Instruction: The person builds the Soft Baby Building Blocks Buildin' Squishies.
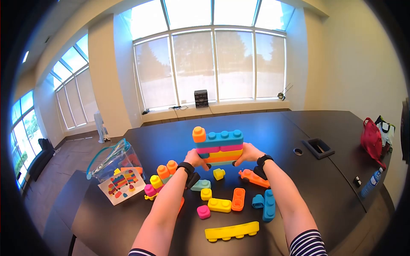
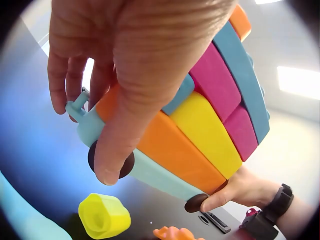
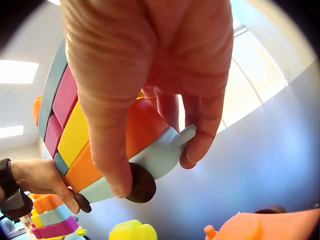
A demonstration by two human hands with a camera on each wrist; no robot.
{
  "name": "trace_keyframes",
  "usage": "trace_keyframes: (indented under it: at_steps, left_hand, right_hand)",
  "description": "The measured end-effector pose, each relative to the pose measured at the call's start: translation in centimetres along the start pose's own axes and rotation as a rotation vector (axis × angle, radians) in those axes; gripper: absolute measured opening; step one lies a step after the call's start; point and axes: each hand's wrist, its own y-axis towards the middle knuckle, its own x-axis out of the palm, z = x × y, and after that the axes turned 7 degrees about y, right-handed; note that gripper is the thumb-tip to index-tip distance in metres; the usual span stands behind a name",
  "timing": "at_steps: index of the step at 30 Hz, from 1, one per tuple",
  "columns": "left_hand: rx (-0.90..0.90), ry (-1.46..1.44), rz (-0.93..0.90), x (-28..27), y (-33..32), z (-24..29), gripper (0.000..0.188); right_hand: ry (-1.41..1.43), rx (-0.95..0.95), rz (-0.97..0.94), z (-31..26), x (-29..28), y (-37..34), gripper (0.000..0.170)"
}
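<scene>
Both hands hold a wheeled toy wagon stacked with building blocks (image 1: 225, 154) above the dark table. The left hand (image 1: 195, 159) grips its left end, thumb over a dark wheel (image 2: 128, 165). At the other end, the right hand (image 1: 251, 154) grips the wagon, its thumb against another wheel (image 3: 142, 183). The wagon base (image 2: 162, 181) is pale blue with a hitch at each end. Orange, yellow, magenta and blue blocks rise in layers, topped at the left by a small orange block (image 1: 199, 134). A small yellow block (image 1: 219, 174) lies below the wagon.
Loose blocks lie nearer the body, among them a long yellow one (image 1: 232, 231) and a blue one (image 1: 269, 205). An orange wheeled piece (image 1: 255, 178) sits right. Leftward stand another block stack (image 1: 163, 172), a picture card (image 1: 121, 186) and a clear bag (image 1: 100, 170). A bottle (image 1: 372, 182) stands far right.
</scene>
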Motion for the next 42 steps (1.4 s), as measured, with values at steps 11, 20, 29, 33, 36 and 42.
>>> trace_keyframes:
  at_steps: [11, 20, 29, 33, 36, 42]
  left_hand:
    - [-0.32, 0.117, -0.032, 3.8, 1.1, -3.4, 0.084]
    - [-0.325, 0.066, -0.125, 2.9, -1.3, -3.0, 0.073]
    - [-0.125, 0.324, 0.171, -4.2, -9.0, -0.9, 0.045]
    - [-0.06, 0.245, 0.411, -11.4, -13.9, -1.0, 0.082]
    - [-0.158, 0.211, 0.225, -11.9, -13.9, -7.7, 0.099]
    - [-0.223, 0.124, 0.104, -8.6, -16.4, -14.0, 0.094]
  right_hand:
    - [0.022, 0.189, -0.025, 6.3, 5.1, 4.7, 0.068]
    - [0.126, 0.294, -0.044, 3.0, 4.3, 2.7, 0.051]
    - [0.076, 0.343, -0.081, -1.3, 4.4, -0.9, 0.041]
    - [0.184, 0.274, -0.057, -0.6, 5.2, -1.7, 0.04]
    - [0.249, 0.205, -0.019, -0.1, 6.4, -1.5, 0.041]
    - [0.15, 0.251, -0.032, -1.4, 7.2, -0.7, 0.043]
